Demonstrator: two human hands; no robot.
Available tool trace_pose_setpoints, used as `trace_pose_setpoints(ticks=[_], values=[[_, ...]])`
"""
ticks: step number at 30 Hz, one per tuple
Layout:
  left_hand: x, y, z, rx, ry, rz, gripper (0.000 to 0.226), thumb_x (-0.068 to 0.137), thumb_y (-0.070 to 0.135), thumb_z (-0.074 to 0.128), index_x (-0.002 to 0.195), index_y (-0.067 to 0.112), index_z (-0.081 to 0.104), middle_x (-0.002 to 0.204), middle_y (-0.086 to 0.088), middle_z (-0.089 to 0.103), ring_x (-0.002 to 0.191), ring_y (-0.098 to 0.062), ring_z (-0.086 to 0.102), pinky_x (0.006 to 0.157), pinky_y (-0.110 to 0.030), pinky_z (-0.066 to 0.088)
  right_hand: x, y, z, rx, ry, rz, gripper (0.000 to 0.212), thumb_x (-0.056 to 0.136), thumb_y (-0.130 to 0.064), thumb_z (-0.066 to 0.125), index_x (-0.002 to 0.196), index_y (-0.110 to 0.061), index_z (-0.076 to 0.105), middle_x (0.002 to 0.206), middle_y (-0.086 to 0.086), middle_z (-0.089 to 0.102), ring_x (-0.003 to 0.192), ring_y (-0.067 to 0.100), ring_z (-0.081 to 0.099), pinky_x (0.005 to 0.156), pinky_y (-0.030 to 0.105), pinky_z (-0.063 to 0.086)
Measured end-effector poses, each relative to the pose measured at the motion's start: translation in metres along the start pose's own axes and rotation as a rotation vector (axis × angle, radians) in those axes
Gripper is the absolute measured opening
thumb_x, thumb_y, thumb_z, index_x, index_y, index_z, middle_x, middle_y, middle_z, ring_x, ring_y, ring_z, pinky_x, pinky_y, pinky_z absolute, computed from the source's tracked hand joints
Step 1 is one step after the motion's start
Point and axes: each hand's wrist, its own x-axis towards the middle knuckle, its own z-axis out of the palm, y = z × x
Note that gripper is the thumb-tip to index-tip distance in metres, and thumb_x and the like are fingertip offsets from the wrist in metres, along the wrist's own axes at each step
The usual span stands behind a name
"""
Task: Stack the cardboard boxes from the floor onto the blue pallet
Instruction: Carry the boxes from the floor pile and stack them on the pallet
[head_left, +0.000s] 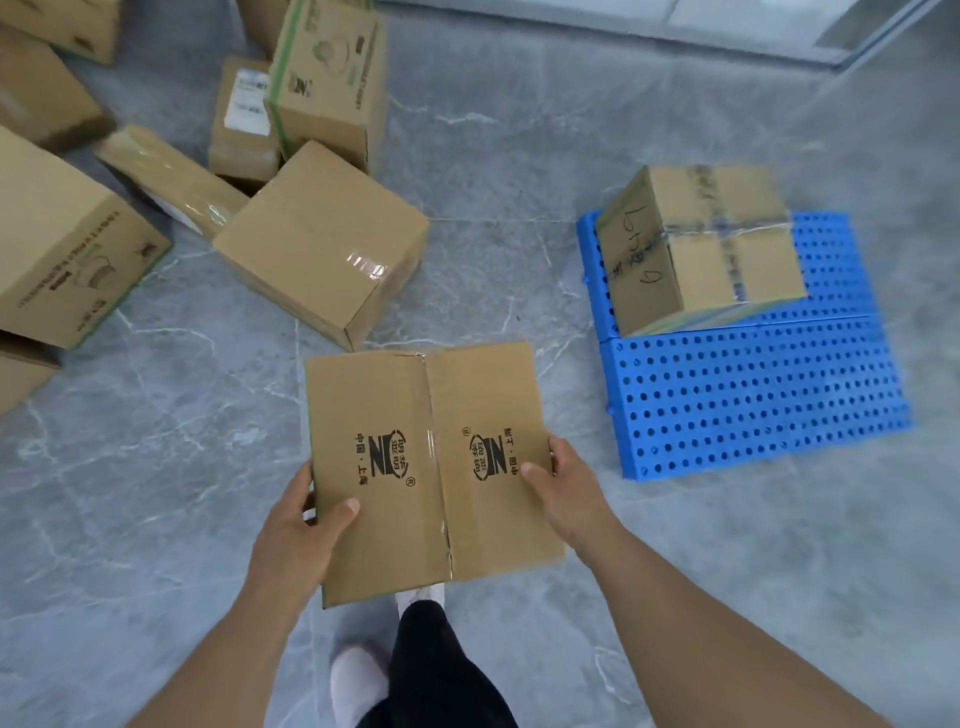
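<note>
Brown taped cardboard box with black logo print (431, 467), held above the grey marbled floor (519, 171) at centre view. The left hand (298, 512) grips its left edge, thumb on top; the right hand (563, 488) grips its right edge likewise. The perforated blue plastic pallet (758, 395), at 2 o'clock from the held box, carries one cross-taped cardboard box (701, 247) at its far corner. Progress is judged early: one box placed, one in transit, and a scattered heap of cardboard boxes (322, 239) at 10 o'clock awaiting stacking. The held box shows twin "N" logos with Chinese characters; handwriting on the placed box resembles "6449".
</note>
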Motion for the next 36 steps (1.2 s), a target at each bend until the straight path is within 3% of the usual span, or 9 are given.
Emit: trace_pose_setpoints(ticks=[4,8,13,19,24,28,32,36], values=[[-0.037,0.013,0.022,0.008,-0.095,0.023,0.053,0.087,0.016,0.062,0.124,0.048,0.044,0.101,0.021,0.056,0.089,0.001,0.054,0.073,-0.024,0.042,-0.030,0.029,-0.030,0.032,0.025,0.051,0.034,0.093,-0.021,0.050,0.127,-0.016,0.047,0.116,-0.001,0.059,0.102,0.016,0.058,0.091,0.037,0.049],[-0.064,0.018,0.053,0.021,-0.208,-0.030,0.063,0.089,0.012,0.060,0.135,0.047,0.036,0.121,0.007,0.056,0.106,-0.020,0.058,0.094,-0.044,0.047,-0.044,0.052,-0.066,0.048,0.045,0.098,0.037,0.094,-0.020,0.048,0.131,-0.017,0.045,0.121,0.001,0.057,0.106,0.018,0.056,0.095,0.039,0.047],[-0.087,0.025,0.109,0.024,-0.258,-0.060,0.067,0.091,0.013,0.057,0.141,0.045,0.027,0.131,0.005,0.053,0.108,-0.024,0.059,0.096,-0.050,0.045,-0.040,0.078,-0.118,0.034,0.050,0.142,0.051,0.096,-0.027,0.045,0.144,-0.023,0.028,0.137,0.001,0.048,0.119,0.022,0.049,0.102,0.041,0.040],[-0.109,0.046,0.192,0.092,-0.203,-0.072,0.070,0.091,0.017,0.055,0.140,0.052,0.020,0.115,0.010,0.054,0.106,-0.023,0.058,0.094,-0.050,0.046,-0.012,0.110,-0.194,0.008,0.014,0.124,0.055,0.098,-0.027,0.042,0.148,-0.021,0.019,0.146,0.003,0.037,0.128,0.024,0.042,0.107,0.041,0.035],[-0.129,0.071,0.262,0.108,-0.177,-0.047,0.068,0.091,0.018,0.055,0.141,0.047,0.021,0.120,0.012,0.055,0.101,-0.019,0.059,0.093,-0.046,0.047,-0.002,0.139,-0.256,-0.024,0.040,0.117,0.053,0.098,-0.029,0.043,0.146,-0.017,0.024,0.141,0.005,0.043,0.121,0.025,0.047,0.103,0.043,0.040],[-0.131,0.083,0.313,0.189,-0.189,-0.003,0.072,0.091,0.019,0.054,0.146,0.041,0.015,0.131,0.008,0.052,0.114,-0.019,0.054,0.100,-0.040,0.041,0.008,0.165,-0.299,-0.003,0.078,0.148,0.047,0.096,-0.030,0.046,0.139,-0.013,0.034,0.130,0.006,0.050,0.112,0.024,0.051,0.097,0.042,0.043],[-0.126,0.090,0.352,0.230,-0.227,0.009,0.073,0.091,0.022,0.052,0.148,0.037,0.009,0.141,0.008,0.046,0.121,-0.017,0.050,0.100,-0.033,0.039,0.020,0.182,-0.332,0.051,0.111,0.179,0.050,0.096,-0.030,0.047,0.142,-0.017,0.031,0.128,0.003,0.048,0.110,0.022,0.049,0.091,0.038,0.041],[-0.115,0.098,0.388,0.253,-0.276,-0.002,0.072,0.093,0.026,0.048,0.147,0.040,0.003,0.139,0.004,0.048,0.114,-0.018,0.053,0.095,-0.031,0.041,0.039,0.195,-0.357,0.100,0.131,0.229,0.053,0.096,-0.033,0.047,0.144,-0.023,0.027,0.121,0.001,0.048,0.106,0.024,0.048,0.089,0.042,0.040]])
